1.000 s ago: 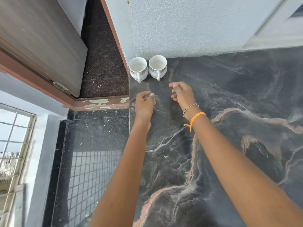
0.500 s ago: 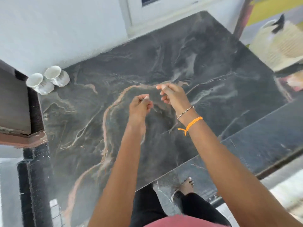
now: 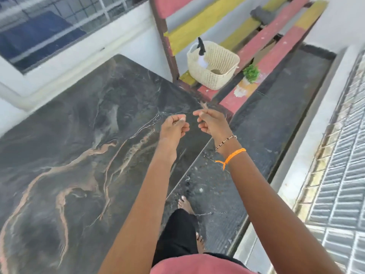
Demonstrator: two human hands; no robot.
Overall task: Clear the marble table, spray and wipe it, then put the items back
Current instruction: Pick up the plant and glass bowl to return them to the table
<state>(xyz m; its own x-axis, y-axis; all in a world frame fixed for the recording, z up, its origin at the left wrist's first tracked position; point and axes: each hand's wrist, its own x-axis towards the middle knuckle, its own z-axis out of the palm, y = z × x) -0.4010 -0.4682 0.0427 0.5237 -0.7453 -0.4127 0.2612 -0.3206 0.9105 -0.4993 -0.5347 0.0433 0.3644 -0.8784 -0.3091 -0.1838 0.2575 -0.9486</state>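
The dark marble table [image 3: 79, 155] with tan veins fills the left and middle, and no item shows on the part in view. My left hand [image 3: 173, 126] hovers over its far right corner, fingers curled into a loose fist with nothing in it. My right hand [image 3: 211, 123], with a bead bracelet and an orange thread at the wrist, is beside it, fingers curled, also holding nothing. On the bench beyond the corner stands a cream woven basket [image 3: 217, 76] with a spray bottle [image 3: 201, 50] inside. A small green potted plant [image 3: 250, 73] sits next to the basket.
The red and yellow slatted bench [image 3: 276, 36] runs from the table corner to the upper right, with a grey cloth [image 3: 261, 14] on it. A window [image 3: 49, 26] is behind the table. My bare feet [image 3: 184, 202] stand on the dark floor right of the table.
The view has swung right from the two white cups by the wall, which are out of view now. Both hands have travelled across the table to its far right corner, still empty.
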